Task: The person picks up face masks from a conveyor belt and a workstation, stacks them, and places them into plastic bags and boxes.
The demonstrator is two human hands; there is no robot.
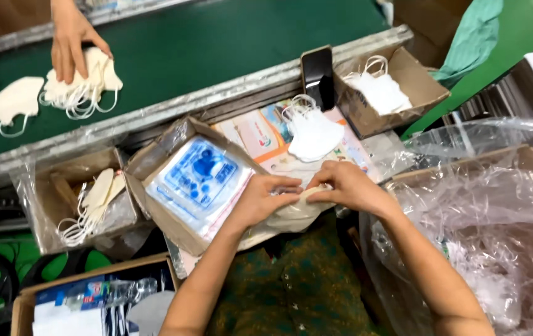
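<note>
My left hand (265,198) and my right hand (345,185) meet at the middle and together pinch a cream-white folded face mask (296,211) held over my lap. Just beyond my fingers lies a small pile of white masks (312,132) with ear loops, on top of printed paper sheets (260,135). To the left of my left hand stands an open cardboard box (140,165) holding a stack of clear bags with blue print (199,179).
A green conveyor belt (204,43) runs across the back, where another person's hand (70,43) presses on a heap of masks (86,81). Cardboard boxes with masks stand at left (48,186) and back right (412,84). A black phone (318,76) leans upright. A bag-lined box (496,218) is at right.
</note>
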